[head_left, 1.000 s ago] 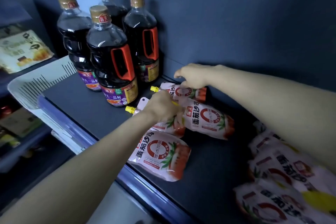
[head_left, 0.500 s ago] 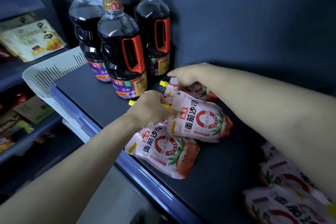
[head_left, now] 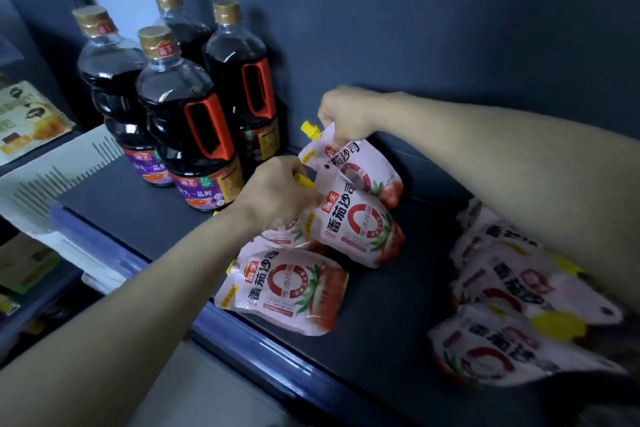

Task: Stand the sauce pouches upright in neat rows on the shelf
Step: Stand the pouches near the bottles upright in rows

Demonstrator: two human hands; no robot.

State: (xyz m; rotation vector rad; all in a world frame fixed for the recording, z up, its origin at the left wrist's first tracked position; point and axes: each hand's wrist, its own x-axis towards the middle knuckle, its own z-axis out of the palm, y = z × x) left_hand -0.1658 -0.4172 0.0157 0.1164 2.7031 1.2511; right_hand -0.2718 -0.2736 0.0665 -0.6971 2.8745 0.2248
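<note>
On the dark shelf [head_left: 114, 204], toward its back edge, the right hand [head_left: 348, 114] pinches the top of a sauce pouch [head_left: 360, 172] just beside its yellow spout [head_left: 310, 128], the fingers closed on the film so the pouch stands tilted against the back wall. In front of it the left hand [head_left: 277, 196] grips the neck of a second pouch [head_left: 356, 230], fingers wrapped around its spout, and this pouch leans upright, touching the first. Under the left wrist a third pouch [head_left: 287, 230] lies partly hidden, and a fourth pouch [head_left: 289, 291] lies flat at the shelf's front edge, its corner overhanging the blue lip [head_left: 242, 343]. Four dark soy sauce bottles [head_left: 187, 121] with red handles stand crowded at the back left corner — just beside the held pouches, closing off that side. Toward the right end a loose heap of pouches [head_left: 512, 315] lies flat and blurred beneath the right forearm. A white slotted divider [head_left: 52, 173] borders the shelf's left edge.
</note>
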